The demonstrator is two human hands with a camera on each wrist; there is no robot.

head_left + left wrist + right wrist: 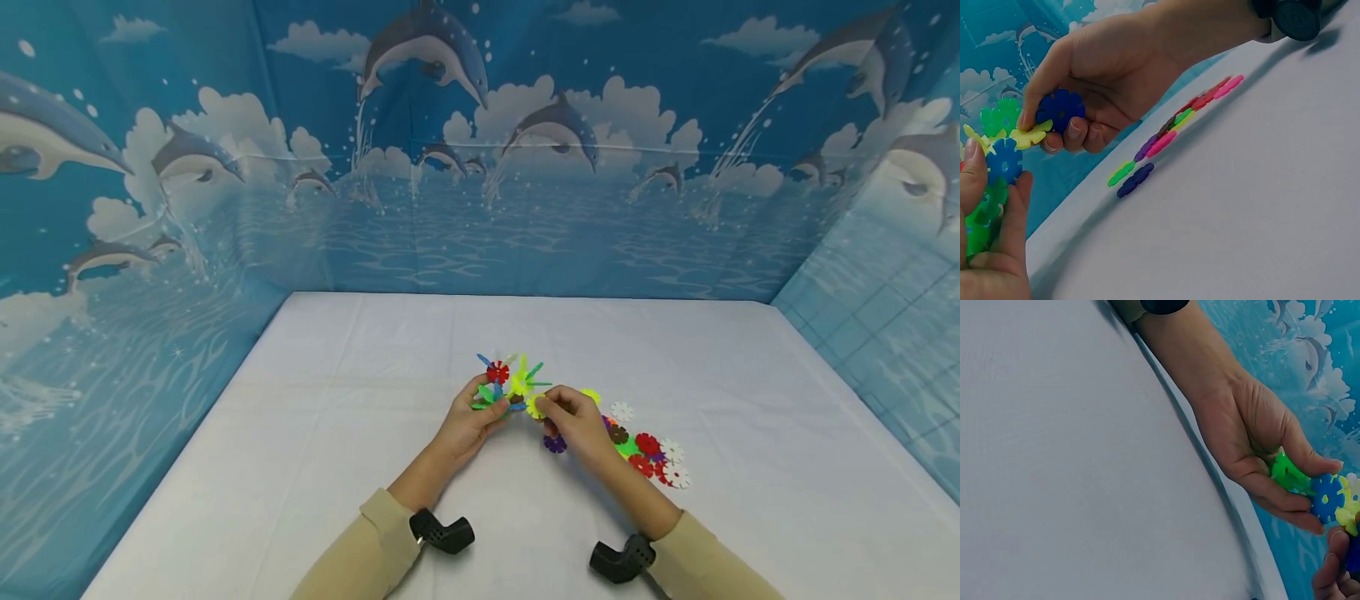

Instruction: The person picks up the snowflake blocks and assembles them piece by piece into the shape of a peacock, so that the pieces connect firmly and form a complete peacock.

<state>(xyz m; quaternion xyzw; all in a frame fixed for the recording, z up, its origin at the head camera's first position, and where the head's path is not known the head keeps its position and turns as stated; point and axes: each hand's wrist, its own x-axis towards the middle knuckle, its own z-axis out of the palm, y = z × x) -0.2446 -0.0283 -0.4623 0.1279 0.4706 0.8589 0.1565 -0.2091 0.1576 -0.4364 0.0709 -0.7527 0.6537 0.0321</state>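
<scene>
My left hand (468, 423) grips a cluster of interlocking plastic flower discs, its green discs (1289, 473) between thumb and fingers. A blue disc (1005, 161) joins them, with red (498, 372) and yellow-green discs (521, 383) fanning out above. From the right, my right hand (576, 417) meets the cluster, fingertips pinching a yellow flower disc (1030, 135) at its edge. A dark blue flower disc (1061, 110) also sits within the right fingers. Whether the yellow disc is slotted into the cluster or into the dark blue disc, I cannot tell.
Loose flower discs lie on the white tabletop (315, 467) beyond and right of my right hand, among them red (647, 444), white (677, 476) and brown (618, 434). A purple disc (555, 443) lies near that hand. A dolphin-print curtain (480, 242) surrounds the table.
</scene>
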